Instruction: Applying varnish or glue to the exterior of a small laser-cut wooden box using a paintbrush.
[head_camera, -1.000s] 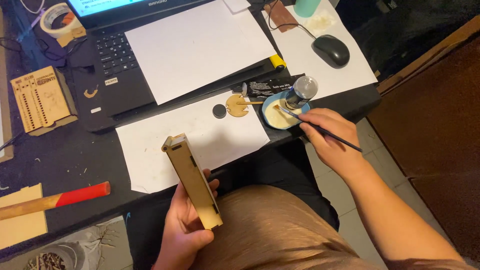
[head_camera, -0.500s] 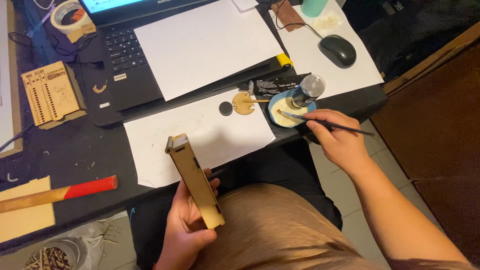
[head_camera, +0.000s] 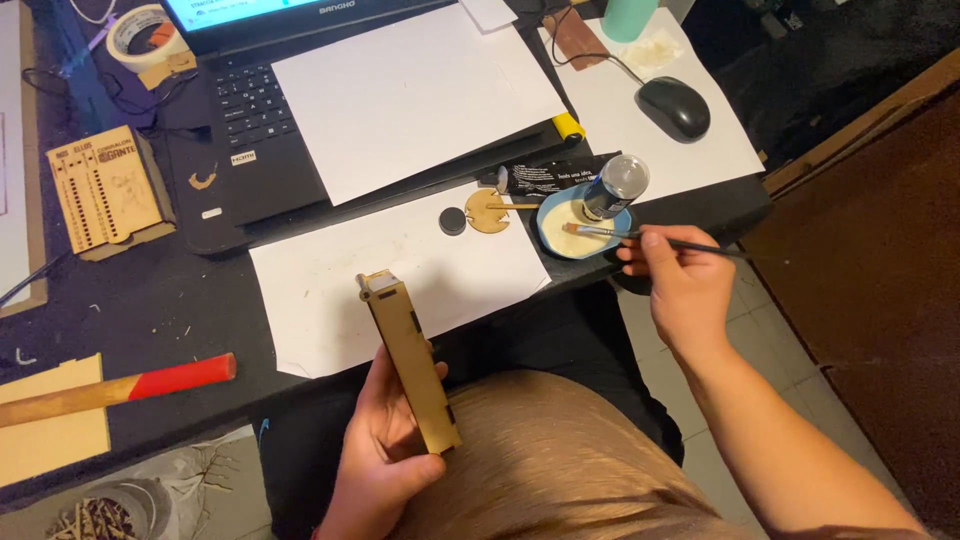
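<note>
Since the earlier frame the brush (head_camera: 640, 236) tip has drawn back to the near side of the blue dish (head_camera: 556, 236), still over the pale glue. The right hand (head_camera: 678, 283) pinches its handle, which runs nearly level, bristles pointing left. The left hand (head_camera: 388, 440) is wrapped around the lower end of a narrow wooden box (head_camera: 408, 358), held above the lap at the bench (head_camera: 180, 300) edge, its long axis slanting up-left toward the white paper (head_camera: 330, 290).

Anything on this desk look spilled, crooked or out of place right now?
No spill shows. Oddities: a white sheet covers most of the open laptop's keyboard, and the blue dish of pale liquid sits at the desk's front edge. The right hand dips a brush there; the left hand holds a wooden box.
</note>
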